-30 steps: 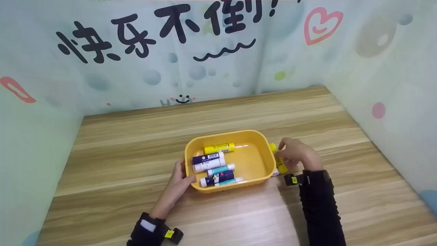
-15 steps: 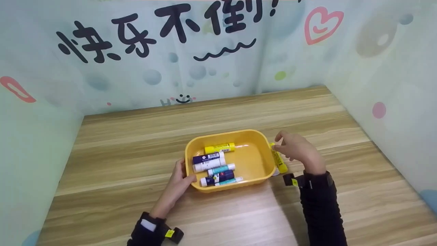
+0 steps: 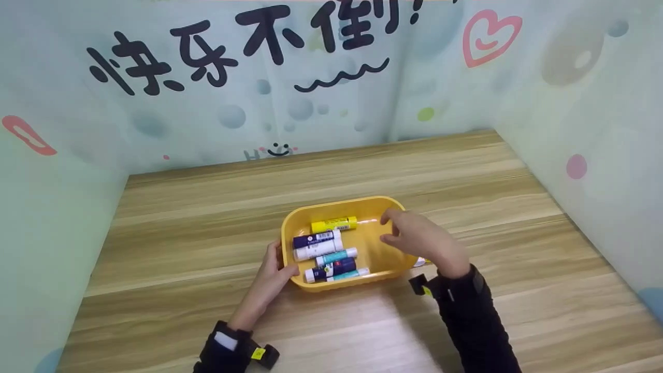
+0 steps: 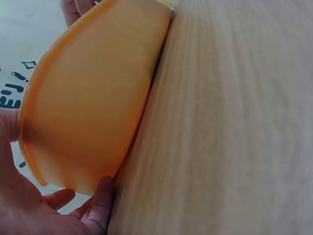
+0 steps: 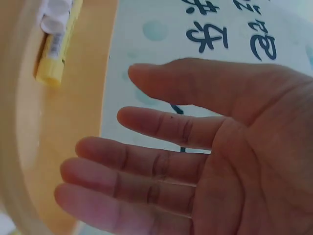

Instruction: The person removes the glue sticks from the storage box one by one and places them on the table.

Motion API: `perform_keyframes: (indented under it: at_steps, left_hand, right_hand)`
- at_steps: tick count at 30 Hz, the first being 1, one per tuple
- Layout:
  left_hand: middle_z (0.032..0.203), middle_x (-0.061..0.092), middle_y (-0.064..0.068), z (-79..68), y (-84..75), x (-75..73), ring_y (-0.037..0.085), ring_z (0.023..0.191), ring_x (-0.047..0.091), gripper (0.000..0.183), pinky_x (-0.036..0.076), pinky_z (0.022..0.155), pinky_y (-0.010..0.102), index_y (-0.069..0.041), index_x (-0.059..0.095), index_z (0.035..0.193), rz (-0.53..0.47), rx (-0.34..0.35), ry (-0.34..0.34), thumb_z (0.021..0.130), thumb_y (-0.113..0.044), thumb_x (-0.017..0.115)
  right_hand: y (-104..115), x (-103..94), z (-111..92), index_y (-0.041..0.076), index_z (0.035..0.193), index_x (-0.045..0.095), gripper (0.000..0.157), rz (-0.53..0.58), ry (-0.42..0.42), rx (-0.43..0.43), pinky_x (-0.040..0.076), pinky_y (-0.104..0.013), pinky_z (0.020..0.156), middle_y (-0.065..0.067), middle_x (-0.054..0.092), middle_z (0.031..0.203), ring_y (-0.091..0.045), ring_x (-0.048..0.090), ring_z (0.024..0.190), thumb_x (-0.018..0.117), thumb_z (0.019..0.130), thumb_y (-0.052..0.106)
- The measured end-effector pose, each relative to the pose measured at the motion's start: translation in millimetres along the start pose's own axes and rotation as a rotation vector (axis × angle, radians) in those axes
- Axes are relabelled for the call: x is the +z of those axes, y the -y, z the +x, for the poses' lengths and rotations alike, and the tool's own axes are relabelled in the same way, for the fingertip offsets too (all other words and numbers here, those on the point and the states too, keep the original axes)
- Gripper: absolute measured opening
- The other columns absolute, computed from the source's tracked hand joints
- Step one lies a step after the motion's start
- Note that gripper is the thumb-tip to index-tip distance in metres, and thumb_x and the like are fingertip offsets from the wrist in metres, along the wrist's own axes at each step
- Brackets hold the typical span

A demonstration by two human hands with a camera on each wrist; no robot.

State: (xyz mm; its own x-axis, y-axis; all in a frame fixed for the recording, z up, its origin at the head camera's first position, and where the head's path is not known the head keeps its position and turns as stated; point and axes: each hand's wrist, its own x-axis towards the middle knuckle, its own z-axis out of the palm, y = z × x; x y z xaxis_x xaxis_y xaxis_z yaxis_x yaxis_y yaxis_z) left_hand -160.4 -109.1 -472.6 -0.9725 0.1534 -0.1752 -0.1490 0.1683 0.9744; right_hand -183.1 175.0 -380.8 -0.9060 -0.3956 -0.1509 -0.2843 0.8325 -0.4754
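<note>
At lower left, the left hand (image 4: 29,210) grips an orange tub (image 4: 88,98); wooden tabletop (image 4: 220,122) fills the right; printed backdrop (image 4: 12,68) shows far left.

I see a yellow plastic bin (image 3: 369,255) flat on the wood-grain table (image 3: 207,207), six glue sticks (image 3: 335,257) lying on their sides inside, bunched leftward: yellow, navy, white, teal.

We see a yellow-orange bin (image 3: 369,253), a bright yellow glue stick (image 3: 327,225), navy-and-white glue sticks (image 3: 339,267), a mostly white glue stick (image 3: 313,252) and turquoise-and-white glue sticks (image 3: 334,258). Our counter (image 3: 207,217) shows tan and brown wood-grain streaks. We find the backdrop (image 3: 197,137) pale blue-green, patterned with black lettering (image 3: 275,46), bluish dots (image 3: 231,116) and a pink outlined heart (image 3: 489,42); the sleeves (image 3: 474,321) are black.
</note>
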Motion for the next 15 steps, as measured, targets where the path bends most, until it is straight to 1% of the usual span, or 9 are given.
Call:
perform_keyframes:
  at_steps: [3, 5, 8, 11, 12, 13, 15]
  left_hand:
    - [0.141, 0.028, 0.027, -7.2, -12.2, 0.8, 0.038, 0.127, 0.035, 0.072, 0.028, 0.107, 0.047, 0.004, 0.019, 0.138, 0.010, 0.006, 0.008, 0.075, 0.002, 0.054]
    - [0.141, 0.028, 0.028, -12.4, -21.2, 1.9, 0.039, 0.126, 0.035, 0.071, 0.028, 0.107, 0.047, 0.006, 0.018, 0.137, 0.025, 0.009, 0.006, 0.076, 0.003, 0.052]
    - [0.142, 0.028, 0.028, -14.1, -23.7, 2.6, 0.038, 0.127, 0.035, 0.070, 0.028, 0.107, 0.046, 0.005, 0.018, 0.137, 0.030, 0.011, 0.001, 0.076, 0.002, 0.052]
    - [0.143, 0.027, 0.027, -13.9, -22.9, 2.5, 0.037, 0.128, 0.033, 0.071, 0.026, 0.108, 0.046, 0.005, 0.018, 0.138, 0.023, 0.011, 0.003, 0.076, 0.002, 0.052]
    - [0.143, 0.026, 0.026, -14.2, -23.2, 2.7, 0.037, 0.129, 0.032, 0.071, 0.025, 0.109, 0.046, 0.004, 0.018, 0.138, 0.019, 0.006, 0.004, 0.076, 0.002, 0.052]
    - [0.143, 0.025, 0.027, -16.7, -27.1, 3.0, 0.037, 0.130, 0.031, 0.071, 0.024, 0.109, 0.046, 0.005, 0.018, 0.138, 0.018, 0.005, 0.007, 0.076, 0.002, 0.052]
    - [0.144, 0.024, 0.027, -17.4, -28.0, 3.1, 0.037, 0.130, 0.030, 0.071, 0.024, 0.109, 0.046, 0.005, 0.018, 0.138, 0.025, 0.003, 0.006, 0.076, 0.002, 0.052]
  right_hand:
    - [8, 8.6, 4, 0.002, 0.112, 0.054, 0.033, -0.023, 0.023, -0.038, 0.046, -0.030, 0.065, -0.008, 0.060, 0.085, -0.017, 0.053, 0.071, 0.059, 0.086, 0.020]
    - [13, 14.2, 7, 0.002, 0.112, 0.056, 0.032, -0.044, 0.044, -0.074, 0.047, -0.032, 0.070, -0.010, 0.061, 0.088, -0.019, 0.054, 0.076, 0.060, 0.085, 0.018]
    - [19, 22.7, 11, 0.003, 0.113, 0.058, 0.031, -0.065, 0.100, -0.098, 0.046, -0.036, 0.077, -0.013, 0.063, 0.098, -0.024, 0.055, 0.085, 0.060, 0.085, 0.016]
    - [24, 30.5, 15, 0.007, 0.114, 0.061, 0.030, -0.084, 0.155, -0.087, 0.044, -0.038, 0.081, -0.014, 0.062, 0.104, -0.025, 0.054, 0.088, 0.060, 0.085, 0.017]
    - [24, 32.9, 16, 0.009, 0.113, 0.061, 0.029, -0.090, 0.168, -0.073, 0.044, -0.037, 0.081, -0.013, 0.062, 0.103, -0.024, 0.053, 0.087, 0.061, 0.085, 0.018]
    - [25, 35.2, 18, 0.011, 0.112, 0.062, 0.028, -0.098, 0.178, -0.066, 0.043, -0.036, 0.080, -0.012, 0.062, 0.101, -0.022, 0.052, 0.085, 0.061, 0.085, 0.019]
    - [25, 39.3, 21, 0.014, 0.110, 0.064, 0.026, -0.118, 0.189, -0.062, 0.043, -0.035, 0.078, -0.009, 0.062, 0.095, -0.020, 0.050, 0.082, 0.061, 0.085, 0.020]
